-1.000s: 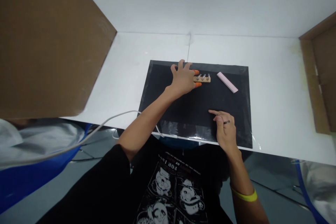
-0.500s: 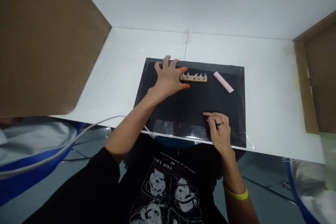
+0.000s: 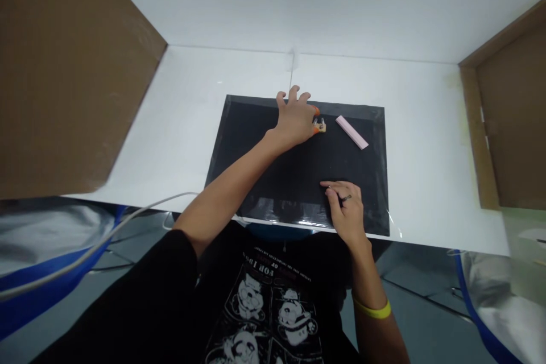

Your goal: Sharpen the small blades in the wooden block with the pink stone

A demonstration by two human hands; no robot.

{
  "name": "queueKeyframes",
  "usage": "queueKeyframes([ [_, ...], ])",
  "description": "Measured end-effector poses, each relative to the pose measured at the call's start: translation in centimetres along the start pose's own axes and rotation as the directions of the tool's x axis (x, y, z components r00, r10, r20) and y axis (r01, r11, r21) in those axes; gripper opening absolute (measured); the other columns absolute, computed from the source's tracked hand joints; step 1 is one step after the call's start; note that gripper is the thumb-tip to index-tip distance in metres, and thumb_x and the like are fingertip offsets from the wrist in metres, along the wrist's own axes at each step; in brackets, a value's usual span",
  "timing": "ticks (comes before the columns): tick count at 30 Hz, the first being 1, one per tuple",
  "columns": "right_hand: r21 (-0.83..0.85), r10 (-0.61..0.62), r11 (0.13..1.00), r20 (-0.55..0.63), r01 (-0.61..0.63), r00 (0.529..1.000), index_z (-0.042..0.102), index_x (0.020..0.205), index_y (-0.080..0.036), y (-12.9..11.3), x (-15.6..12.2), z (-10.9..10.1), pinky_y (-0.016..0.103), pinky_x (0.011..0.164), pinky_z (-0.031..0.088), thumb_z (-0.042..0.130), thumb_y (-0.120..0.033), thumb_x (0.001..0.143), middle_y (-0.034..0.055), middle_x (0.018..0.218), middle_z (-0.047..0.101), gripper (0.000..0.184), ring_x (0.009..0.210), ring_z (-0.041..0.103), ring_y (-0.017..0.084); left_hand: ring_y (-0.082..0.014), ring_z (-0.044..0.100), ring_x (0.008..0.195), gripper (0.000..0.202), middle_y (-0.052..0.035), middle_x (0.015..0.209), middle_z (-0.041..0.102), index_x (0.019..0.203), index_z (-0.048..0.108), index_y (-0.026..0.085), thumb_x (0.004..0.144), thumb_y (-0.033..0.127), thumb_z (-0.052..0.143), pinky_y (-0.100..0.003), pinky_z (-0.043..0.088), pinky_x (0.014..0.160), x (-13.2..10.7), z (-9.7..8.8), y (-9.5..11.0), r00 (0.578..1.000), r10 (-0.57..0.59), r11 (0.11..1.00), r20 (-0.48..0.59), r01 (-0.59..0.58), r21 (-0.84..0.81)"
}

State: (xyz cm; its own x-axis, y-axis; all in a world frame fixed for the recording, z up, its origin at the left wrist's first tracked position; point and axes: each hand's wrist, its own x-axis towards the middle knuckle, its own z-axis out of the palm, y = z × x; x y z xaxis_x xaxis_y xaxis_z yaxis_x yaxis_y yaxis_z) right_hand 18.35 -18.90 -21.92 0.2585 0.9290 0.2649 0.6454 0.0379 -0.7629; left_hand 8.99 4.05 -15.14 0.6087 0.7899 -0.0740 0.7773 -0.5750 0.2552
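On the black mat (image 3: pixel 273 170) lies a short wooden strip (image 3: pixel 323 128) with small clear pegs standing up from it. My left hand (image 3: pixel 295 121) reaches over the strip and covers most of it, so only its right end shows. Orange covers sit on that hand's thumb and index finger, which close around the strip from near and far side; the other fingers are raised and spread. My right hand (image 3: pixel 346 205) rests near the mat's front edge, thumb and fingers drawn together. Whatever it may hold is too small to make out. A dark ring is on one finger.
A pale pink bar (image 3: pixel 352 132) lies slanted on the mat, right of the strip. The mat is on a white table (image 3: pixel 430 142) with a white wall behind. Brown boards (image 3: pixel 63 79) stand at left and right. A white cable (image 3: pixel 140 216) crosses the front left edge.
My left hand has slid right along the wooden strip, now hiding most of its pegs, and its thumb and index finger are closer together. My right hand stays in place. The view has shifted slightly.
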Motion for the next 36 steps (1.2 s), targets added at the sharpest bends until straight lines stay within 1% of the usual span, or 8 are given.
queueKeyframes([
  [3, 0.004, -0.010, 1.000, 0.000, 0.010, 1.000, 0.068, 0.103, -0.026, 0.1, 0.0, 0.0, 0.043, 0.096, 0.042, 0.049, -0.031, 0.103, 0.0008, 0.106, 0.074, 0.020, 0.100, 0.060, 0.022, -0.0406, 0.027, 0.143, 0.019, -0.0131, 0.139, 0.055, 0.100, 0.078, 0.021, 0.085, 0.020, 0.067, -0.064, 0.012, 0.115, 0.1, 0.0, 0.0, 1.000, 0.017, 1.000, 0.007, -0.017, -0.006],
  [7, 0.004, -0.018, 1.000, 0.002, 0.018, 1.000, 0.068, 0.106, -0.025, 0.3, -0.1, 0.0, 0.043, 0.096, 0.042, 0.049, -0.031, 0.104, 0.0007, 0.106, 0.074, 0.020, 0.101, 0.060, 0.022, -0.0405, 0.030, 0.141, 0.015, -0.0120, 0.137, 0.058, 0.094, 0.077, 0.018, 0.083, 0.018, 0.066, -0.064, 0.012, 0.115, 0.0, 0.2, -0.1, 0.998, 0.050, 0.999, -0.042, -0.050, -0.017],
  [15, 0.003, -0.033, 0.999, -0.005, 0.033, 0.999, 0.068, 0.106, -0.024, 0.4, -0.2, 0.0, 0.041, 0.095, 0.041, 0.048, -0.030, 0.104, 0.0007, 0.106, 0.074, 0.021, 0.100, 0.059, 0.021, -0.0389, 0.036, 0.139, 0.019, -0.0125, 0.129, 0.065, 0.091, 0.074, 0.016, 0.083, 0.015, 0.057, -0.065, 0.013, 0.117, -0.6, 1.0, -0.3, 0.978, 0.163, 0.986, -0.126, -0.158, 0.049],
  [23, 0.003, -0.032, 0.999, -0.002, 0.032, 0.999, 0.068, 0.105, -0.024, 0.5, 0.0, 0.1, 0.041, 0.096, 0.041, 0.048, -0.030, 0.104, 0.0006, 0.106, 0.074, 0.021, 0.100, 0.059, 0.021, -0.0343, 0.043, 0.130, 0.025, -0.0081, 0.110, 0.071, 0.091, 0.075, 0.021, 0.082, 0.014, 0.052, -0.066, 0.015, 0.116, -0.7, 1.2, -0.3, 0.969, 0.203, 0.977, -0.141, -0.192, 0.091],
  [27, 0.002, -0.027, 1.000, 0.003, 0.027, 1.000, 0.068, 0.106, -0.024, 0.4, -0.1, 0.2, 0.042, 0.096, 0.041, 0.047, -0.031, 0.105, 0.0013, 0.106, 0.074, 0.022, 0.100, 0.059, 0.021, -0.0321, 0.045, 0.127, 0.026, -0.0085, 0.110, 0.071, 0.090, 0.074, 0.019, 0.084, 0.012, 0.050, -0.063, 0.017, 0.116, -0.7, 1.5, -0.3, 0.960, 0.228, 0.967, -0.162, -0.205, 0.151],
  [30, 0.004, -0.025, 1.000, 0.009, 0.025, 1.000, 0.068, 0.105, -0.024, 0.4, -0.1, 0.1, 0.042, 0.095, 0.041, 0.047, -0.031, 0.105, 0.0012, 0.107, 0.074, 0.023, 0.100, 0.059, 0.021, -0.0303, 0.051, 0.119, 0.027, -0.0085, 0.105, 0.072, 0.093, 0.074, 0.020, 0.084, 0.012, 0.050, -0.063, 0.019, 0.115, -0.6, 1.6, -0.2, 0.962, 0.226, 0.964, -0.152, -0.199, 0.174],
  [32, 0.004, -0.023, 1.000, 0.012, 0.023, 1.000, 0.068, 0.105, -0.024, 0.3, -0.1, 0.1, 0.042, 0.095, 0.041, 0.046, -0.032, 0.105, 0.0012, 0.107, 0.073, 0.023, 0.101, 0.059, 0.021, -0.0303, 0.053, 0.114, 0.027, -0.0092, 0.102, 0.073, 0.095, 0.075, 0.019, 0.082, 0.013, 0.052, -0.064, 0.019, 0.115, -0.5, 1.5, -0.1, 0.966, 0.216, 0.965, -0.140, -0.190, 0.180],
  [36, 0.004, -0.022, 1.000, 0.016, 0.022, 1.000, 0.068, 0.107, -0.024, 0.3, -0.1, 0.2, 0.042, 0.096, 0.041, 0.045, -0.031, 0.106, 0.0015, 0.107, 0.073, 0.024, 0.101, 0.059, 0.021, -0.0313, 0.055, 0.113, 0.025, -0.0120, 0.102, 0.073, 0.094, 0.075, 0.015, 0.083, 0.013, 0.052, -0.064, 0.020, 0.115, -0.3, 1.3, 0.1, 0.968, 0.216, 0.961, -0.124, -0.189, 0.200],
])
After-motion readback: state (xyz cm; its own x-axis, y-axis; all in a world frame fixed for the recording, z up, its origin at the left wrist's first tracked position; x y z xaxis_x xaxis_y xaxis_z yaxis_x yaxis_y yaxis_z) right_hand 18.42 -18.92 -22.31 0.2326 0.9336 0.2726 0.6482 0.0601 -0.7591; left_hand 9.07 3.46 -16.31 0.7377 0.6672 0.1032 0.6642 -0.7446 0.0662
